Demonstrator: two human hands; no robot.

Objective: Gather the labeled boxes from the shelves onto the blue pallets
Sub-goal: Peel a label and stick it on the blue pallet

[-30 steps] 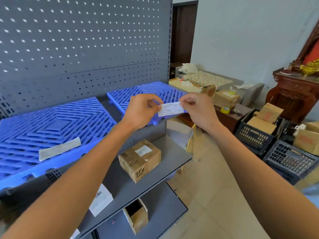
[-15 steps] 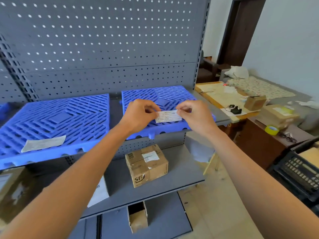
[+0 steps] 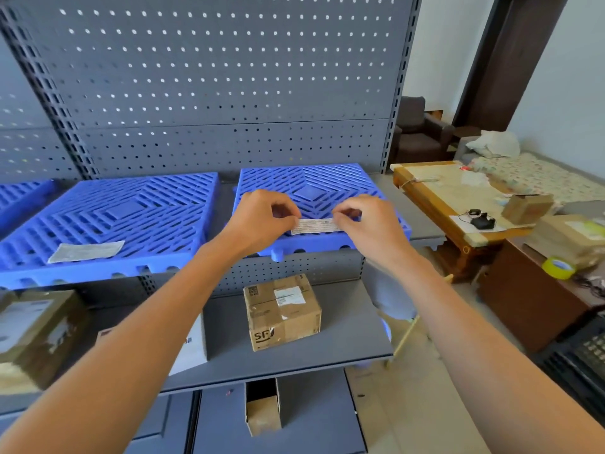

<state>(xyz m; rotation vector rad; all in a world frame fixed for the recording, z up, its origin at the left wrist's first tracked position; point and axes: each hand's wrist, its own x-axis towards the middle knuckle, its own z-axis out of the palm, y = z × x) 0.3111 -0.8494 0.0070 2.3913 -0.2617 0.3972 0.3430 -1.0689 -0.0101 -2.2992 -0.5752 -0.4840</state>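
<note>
Blue pallet (image 3: 327, 185) under label (image 3: 315, 226), pinched both ends.

Two bare forearms in shot, no sleeves showing anywhere up to the frame edge. Left hand (image 3: 262, 221) and right hand (image 3: 370, 224) both ungloved, no rings, no watch or wristband on either wrist. Nails look short, far as the cam shows; no marks or tattoos visible on the arms.
</note>
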